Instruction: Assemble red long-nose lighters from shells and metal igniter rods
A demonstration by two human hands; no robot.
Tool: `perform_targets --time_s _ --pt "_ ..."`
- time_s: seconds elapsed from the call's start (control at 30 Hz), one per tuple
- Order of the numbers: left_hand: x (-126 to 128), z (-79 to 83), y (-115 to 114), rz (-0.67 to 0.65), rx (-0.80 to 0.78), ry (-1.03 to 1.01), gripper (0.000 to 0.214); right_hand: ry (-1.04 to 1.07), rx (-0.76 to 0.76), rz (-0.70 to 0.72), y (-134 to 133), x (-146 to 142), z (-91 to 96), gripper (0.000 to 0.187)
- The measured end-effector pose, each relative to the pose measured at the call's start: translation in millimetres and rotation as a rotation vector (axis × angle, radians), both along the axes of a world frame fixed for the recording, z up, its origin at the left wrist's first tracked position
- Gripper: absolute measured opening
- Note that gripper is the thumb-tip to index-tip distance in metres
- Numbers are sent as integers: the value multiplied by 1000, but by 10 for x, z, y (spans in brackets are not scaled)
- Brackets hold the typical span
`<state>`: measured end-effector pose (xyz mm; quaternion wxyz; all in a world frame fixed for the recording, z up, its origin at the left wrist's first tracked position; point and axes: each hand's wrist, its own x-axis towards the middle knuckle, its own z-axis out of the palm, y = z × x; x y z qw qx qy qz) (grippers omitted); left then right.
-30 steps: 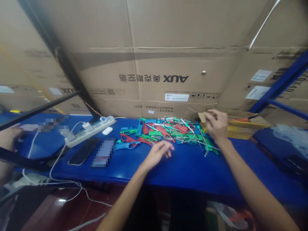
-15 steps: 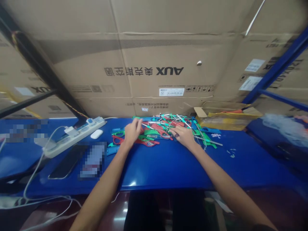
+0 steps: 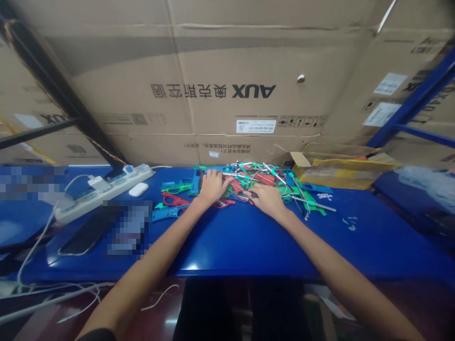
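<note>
A heap of red, green and blue plastic parts (image 3: pixel 256 182) with thin metal rods and wires lies at the back of the blue table (image 3: pixel 249 241). My left hand (image 3: pixel 212 185) rests palm down on the left side of the heap, fingers curled over the parts. My right hand (image 3: pixel 265 198) lies on the heap's front edge, fingers bent onto a red piece. Whether either hand grips a part is hidden by the fingers. A red part (image 3: pixel 174 200) and a blue part (image 3: pixel 167 213) lie loose to the left of the heap.
A white power strip (image 3: pixel 103 192) with plugs and cables, a white earbud case (image 3: pixel 138 189) and a dark phone (image 3: pixel 85 232) lie at the left. An open yellow-lined carton (image 3: pixel 344 173) stands at the right. Big cardboard boxes (image 3: pixel 227 90) wall the back. Blue shelf posts (image 3: pixel 412 102) rise at right.
My right hand came away from the carton at the right and down onto the heap. My left hand moved forward from the bare table onto the heap's left side.
</note>
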<state>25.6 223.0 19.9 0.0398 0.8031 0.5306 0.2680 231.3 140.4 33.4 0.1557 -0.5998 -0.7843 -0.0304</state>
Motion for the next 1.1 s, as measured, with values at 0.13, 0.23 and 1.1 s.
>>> perform_targets --time_s 0.13,0.23,1.1 --pt "-7 -12 150 -1 -66 -58 41 47 11 11 41 17 -41 25" --pt "-40 -37 185 -15 -83 -169 34 62 44 21 103 59 -107 22" --pt "212 182 -352 -445 -343 -1042 41 197 230 65 -5 -28 -122 56"
